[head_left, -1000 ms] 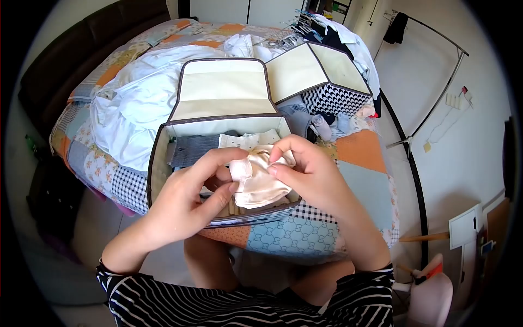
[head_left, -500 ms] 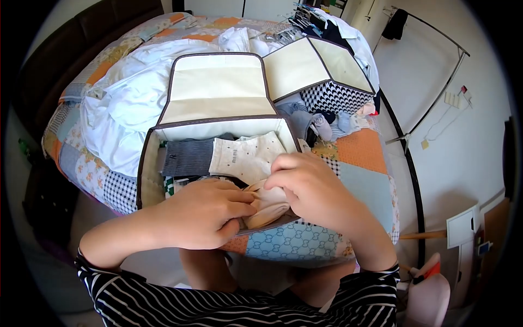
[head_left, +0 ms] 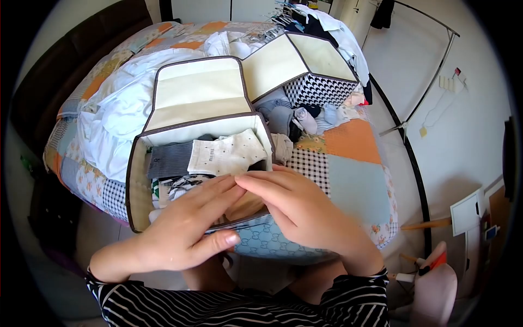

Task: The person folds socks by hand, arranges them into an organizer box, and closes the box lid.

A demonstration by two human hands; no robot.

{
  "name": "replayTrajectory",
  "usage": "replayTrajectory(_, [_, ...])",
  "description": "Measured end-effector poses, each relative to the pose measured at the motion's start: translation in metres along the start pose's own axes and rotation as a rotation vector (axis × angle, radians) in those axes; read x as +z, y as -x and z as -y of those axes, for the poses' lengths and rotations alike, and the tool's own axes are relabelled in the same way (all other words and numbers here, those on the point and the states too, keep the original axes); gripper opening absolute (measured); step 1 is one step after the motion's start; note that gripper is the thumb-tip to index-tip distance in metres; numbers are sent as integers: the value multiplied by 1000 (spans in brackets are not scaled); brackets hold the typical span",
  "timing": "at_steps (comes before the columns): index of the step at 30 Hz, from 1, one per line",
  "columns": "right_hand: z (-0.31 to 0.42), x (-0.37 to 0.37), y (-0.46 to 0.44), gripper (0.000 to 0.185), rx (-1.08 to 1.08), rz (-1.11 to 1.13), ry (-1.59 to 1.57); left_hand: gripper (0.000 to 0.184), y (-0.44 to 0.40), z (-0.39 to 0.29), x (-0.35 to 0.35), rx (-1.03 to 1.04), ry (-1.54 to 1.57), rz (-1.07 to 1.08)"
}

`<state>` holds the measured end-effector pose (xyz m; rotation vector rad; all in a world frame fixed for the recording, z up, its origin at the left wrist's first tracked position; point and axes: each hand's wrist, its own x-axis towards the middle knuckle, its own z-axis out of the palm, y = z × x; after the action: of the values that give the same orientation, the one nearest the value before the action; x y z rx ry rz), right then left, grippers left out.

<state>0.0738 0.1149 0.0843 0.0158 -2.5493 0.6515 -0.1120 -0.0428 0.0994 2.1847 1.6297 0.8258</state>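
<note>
My left hand (head_left: 190, 220) lies over the front of an open cream storage box (head_left: 139, 210), its fingers straight and its thumb stuck out. My right hand (head_left: 299, 207) is at the box's front right corner, fingers stretched out, their tips meeting the left fingertips. Beneath both hands a beige folded sock (head_left: 244, 208) shows in part; the rest of it is hidden. Behind them in the box lie a grey ribbed sock (head_left: 171, 159) and a cream dotted sock (head_left: 231, 151). A black-and-white patterned cloth (head_left: 187, 186) sits nearer the front.
The box's lid (head_left: 199, 90) stands open at the back. A second houndstooth box (head_left: 318, 91) is on the patchwork bed (head_left: 357, 182), with rolled socks (head_left: 305, 120) before it. White bedding (head_left: 117, 128) lies to the left. A clothes rack (head_left: 433, 82) stands at the right.
Both hands have gone from pinching the beige sock to lying outstretched over it, fingertips together. The view has shifted, so the boxes appear further left.
</note>
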Motion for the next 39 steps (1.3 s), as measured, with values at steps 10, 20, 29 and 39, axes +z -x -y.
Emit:
replayTrajectory(10, [-21, 5, 100, 55, 297, -216, -512, 71, -32, -37, 151, 74, 426, -280])
replayTrajectory(20, [-136, 54, 81, 53, 492, -350, -346, 66, -92, 27, 240, -192, 275, -600])
replayTrajectory(29, [-179, 94, 12, 78, 684, -436, -186, 60, -85, 28, 240, -177, 361, -648])
replayTrajectory(39, [-152, 60, 54, 64, 675, -214, -424, 54, -83, 27, 240, -104, 390, -657])
